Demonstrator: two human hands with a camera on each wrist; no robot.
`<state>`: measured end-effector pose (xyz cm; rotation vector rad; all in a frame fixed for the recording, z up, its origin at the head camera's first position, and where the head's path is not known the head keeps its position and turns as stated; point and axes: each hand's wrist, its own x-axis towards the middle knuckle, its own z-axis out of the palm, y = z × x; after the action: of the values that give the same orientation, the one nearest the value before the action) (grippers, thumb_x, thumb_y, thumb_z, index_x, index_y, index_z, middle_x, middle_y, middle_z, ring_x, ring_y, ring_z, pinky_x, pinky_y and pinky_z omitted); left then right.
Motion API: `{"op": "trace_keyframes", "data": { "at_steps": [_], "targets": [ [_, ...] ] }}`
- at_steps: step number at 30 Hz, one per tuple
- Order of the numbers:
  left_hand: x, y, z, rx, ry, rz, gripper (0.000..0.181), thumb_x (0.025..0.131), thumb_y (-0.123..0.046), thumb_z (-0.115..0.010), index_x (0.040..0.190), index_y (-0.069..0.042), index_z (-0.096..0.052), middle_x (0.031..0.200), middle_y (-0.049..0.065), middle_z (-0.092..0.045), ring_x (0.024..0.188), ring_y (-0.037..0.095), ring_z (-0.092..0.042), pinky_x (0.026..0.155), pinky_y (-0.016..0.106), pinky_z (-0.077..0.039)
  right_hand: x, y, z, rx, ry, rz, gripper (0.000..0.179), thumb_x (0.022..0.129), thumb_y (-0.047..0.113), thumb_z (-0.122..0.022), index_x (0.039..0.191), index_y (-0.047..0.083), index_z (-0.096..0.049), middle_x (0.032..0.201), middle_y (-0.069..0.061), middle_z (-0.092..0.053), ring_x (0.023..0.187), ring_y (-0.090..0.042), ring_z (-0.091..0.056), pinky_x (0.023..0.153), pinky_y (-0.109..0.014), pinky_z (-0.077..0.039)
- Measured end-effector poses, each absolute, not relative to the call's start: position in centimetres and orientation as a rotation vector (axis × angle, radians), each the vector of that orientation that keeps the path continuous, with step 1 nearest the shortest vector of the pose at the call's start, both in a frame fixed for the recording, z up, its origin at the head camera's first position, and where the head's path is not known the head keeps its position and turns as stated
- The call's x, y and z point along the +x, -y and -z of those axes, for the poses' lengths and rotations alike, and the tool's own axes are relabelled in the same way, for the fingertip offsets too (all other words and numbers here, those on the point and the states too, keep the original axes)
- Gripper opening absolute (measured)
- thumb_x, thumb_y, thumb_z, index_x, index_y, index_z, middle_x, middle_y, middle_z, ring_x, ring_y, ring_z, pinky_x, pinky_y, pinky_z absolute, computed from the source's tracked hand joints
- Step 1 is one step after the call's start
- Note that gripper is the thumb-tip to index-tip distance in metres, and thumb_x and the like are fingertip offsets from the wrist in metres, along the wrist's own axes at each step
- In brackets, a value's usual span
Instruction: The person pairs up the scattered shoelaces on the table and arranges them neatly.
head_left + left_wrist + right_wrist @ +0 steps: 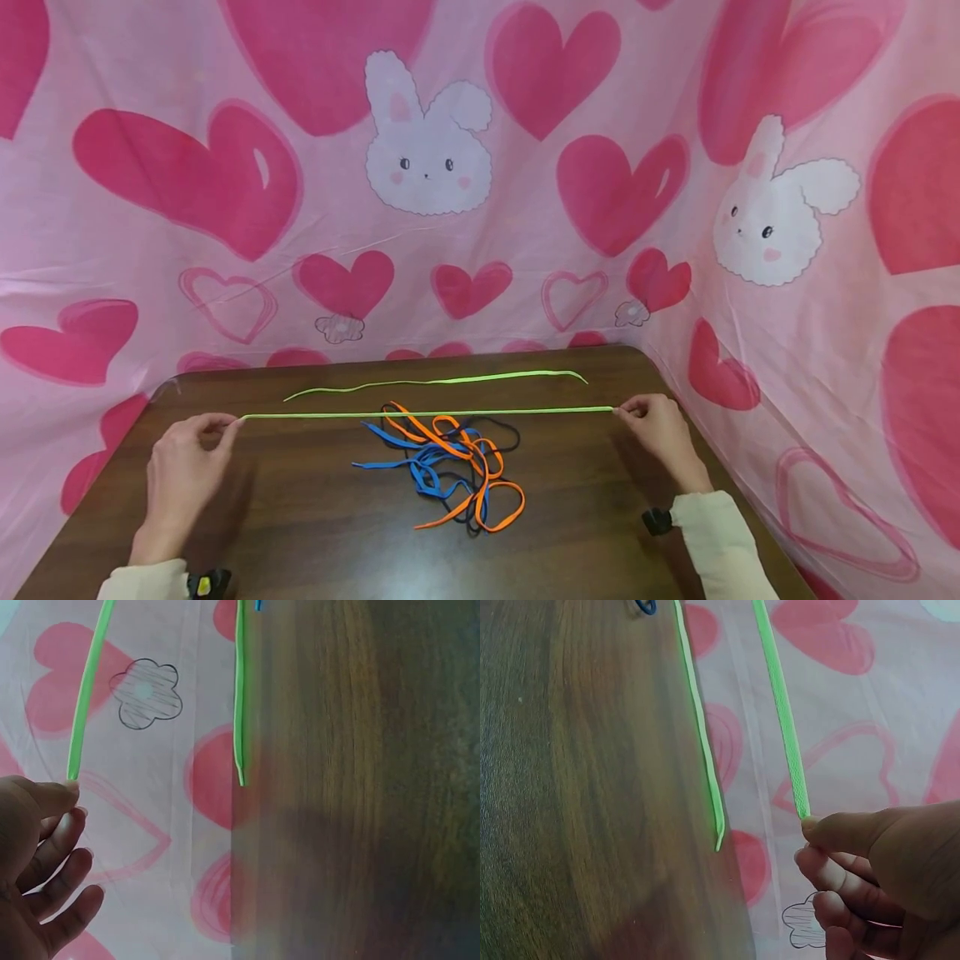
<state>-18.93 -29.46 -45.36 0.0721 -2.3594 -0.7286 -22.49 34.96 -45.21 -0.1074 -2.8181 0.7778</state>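
A flat neon green shoelace (427, 413) is stretched straight between my two hands, above the table. My left hand (187, 471) pinches one end between thumb and fingertip, its other fingers loosely bent in the left wrist view. At the far end my right hand (663, 437) pinches the lace the same way. Beyond it, a second green shoelace (480, 380) lies along the back of the table, slightly wavy. Below the stretched lace sits a loose tangle of orange (513, 521), blue (427, 479) and black laces (506, 429).
The dark brown wooden table (322, 542) has rounded back corners. A pink cloth (525, 225) printed with hearts and rabbits hangs close behind and along the sides. Dark bands with small devices (208, 583) sit at both wrists, by pale sleeves (723, 542).
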Motion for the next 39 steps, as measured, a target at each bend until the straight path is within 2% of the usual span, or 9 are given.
{"op": "trace_keyframes", "data": {
  "at_steps": [8, 18, 28, 39],
  "targets": [
    [-19.5, 30.0, 45.7, 0.107, 2.407, 0.714, 0.016, 0.085, -0.014, -0.081, 0.090, 0.001, -0.076, 0.085, 0.024, -0.073, 0.082, 0.045, -0.065, 0.059, 0.046, -0.046, -23.5, -35.0, 45.8, -0.136, 2.810, -0.740, 0.024, 0.089, 0.034, -0.078, 0.081, 0.011, -0.078, 0.071, 0.001, -0.070, 0.066, -0.016, -0.060, 0.058, -0.036, -0.046],
    [-21.1, 30.2, 46.5, 0.037, 2.460, 0.729, 0.008, 0.090, -0.005, -0.072, 0.096, 0.001, -0.073, 0.091, 0.027, -0.072, 0.079, 0.043, -0.065, 0.058, 0.050, -0.047, -24.8, -34.8, 46.4, -0.148, 2.833, -0.731, 0.018, 0.089, 0.028, -0.077, 0.084, 0.011, -0.079, 0.077, -0.001, -0.073, 0.074, -0.021, -0.067, 0.064, -0.043, -0.051],
    [-23.1, 30.4, 47.1, 0.023, 2.535, 0.729, 0.011, 0.093, -0.011, -0.070, 0.094, -0.001, -0.074, 0.086, 0.021, -0.072, 0.076, 0.038, -0.065, 0.059, 0.048, -0.047, -26.5, -35.1, 47.8, -0.163, 2.843, -0.753, 0.020, 0.089, 0.028, -0.076, 0.083, 0.009, -0.079, 0.078, -0.004, -0.074, 0.076, -0.023, -0.067, 0.064, -0.043, -0.052],
    [-25.1, 30.8, 48.4, 0.071, 2.660, 0.757, 0.017, 0.096, -0.016, -0.068, 0.095, 0.001, -0.073, 0.082, 0.017, -0.070, 0.075, 0.036, -0.063, 0.057, 0.043, -0.044, -28.4, -34.7, 48.4, -0.151, 2.856, -0.763, 0.019, 0.087, 0.027, -0.076, 0.080, 0.010, -0.079, 0.085, -0.009, -0.076, 0.084, -0.030, -0.069, 0.073, -0.052, -0.055]
  ]
}}
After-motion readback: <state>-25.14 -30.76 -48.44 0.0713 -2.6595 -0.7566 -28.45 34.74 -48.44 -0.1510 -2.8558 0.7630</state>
